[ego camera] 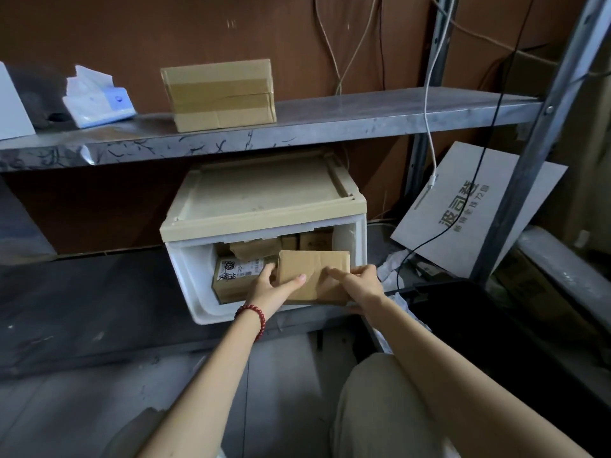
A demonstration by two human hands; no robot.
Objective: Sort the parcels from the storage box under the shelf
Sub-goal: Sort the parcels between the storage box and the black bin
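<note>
A white storage box with a beige lid stands under the metal shelf, its front open. Inside lie several cardboard parcels, one with a printed label. At the box's opening a flat brown parcel is held by both hands. My left hand, with a red bead bracelet on the wrist, grips its left edge, thumb on top. My right hand grips its right side. A taped cardboard parcel sits on top of the shelf.
A tissue pack and a white object lie at the shelf's left. A grey printed board leans at the right behind the shelf post. Cables hang down the back wall. My knee is below.
</note>
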